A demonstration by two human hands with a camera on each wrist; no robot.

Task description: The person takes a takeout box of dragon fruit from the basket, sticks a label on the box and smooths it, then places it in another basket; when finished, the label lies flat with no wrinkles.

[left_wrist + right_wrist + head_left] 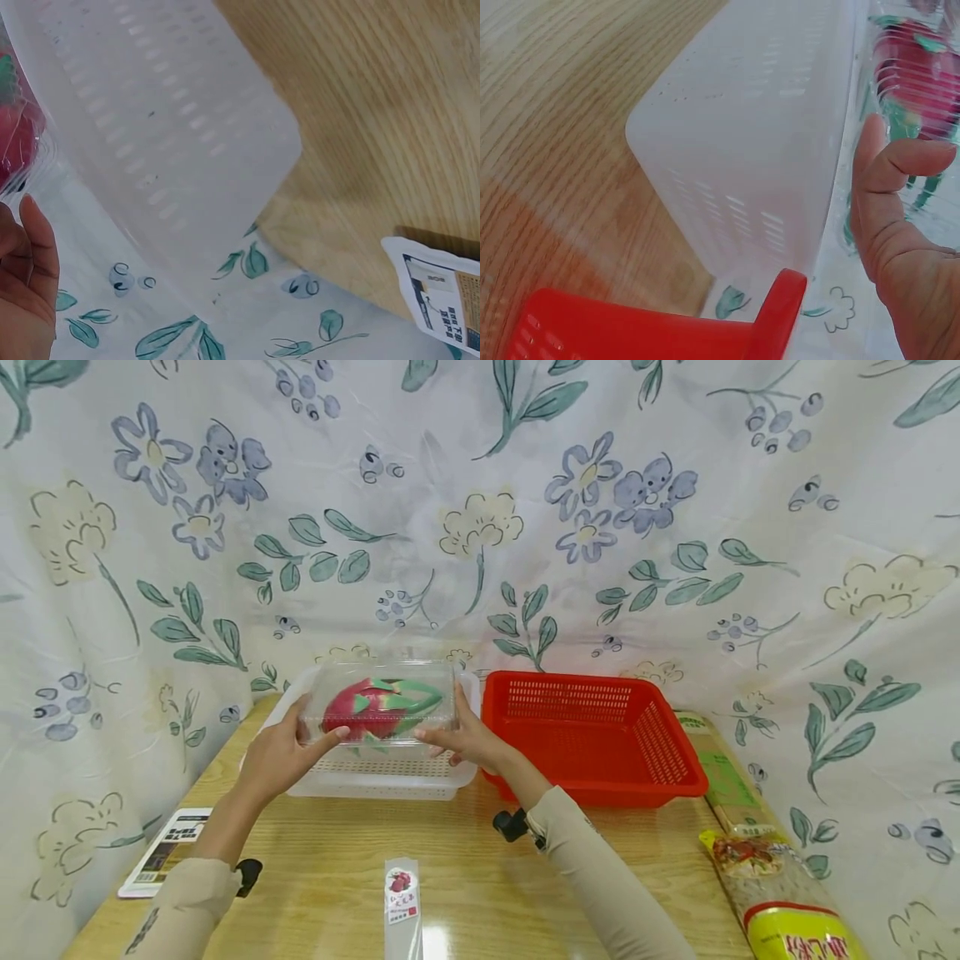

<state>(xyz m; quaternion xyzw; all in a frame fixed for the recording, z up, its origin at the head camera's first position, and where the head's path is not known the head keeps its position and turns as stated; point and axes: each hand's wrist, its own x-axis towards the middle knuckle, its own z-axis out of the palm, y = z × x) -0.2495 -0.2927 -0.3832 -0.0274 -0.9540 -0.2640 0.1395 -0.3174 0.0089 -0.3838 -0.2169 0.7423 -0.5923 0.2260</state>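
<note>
While a clear box point(442, 675) holds dragon fruit point(375, 708), fingers point(324, 744) grip its ends.

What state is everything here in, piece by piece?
Clear box: looks closed, held up
Dragon fruit: looks whole, inside the box
Left hand: gripping the box
Right hand: gripping the box
White basket: upright, partly hidden
Red basket: upright, open-topped
Labelled bag: lying down
White packet: lying flat

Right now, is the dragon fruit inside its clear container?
Inside: the dragon fruit shows through the clear container, whose ridges cross it.
</note>
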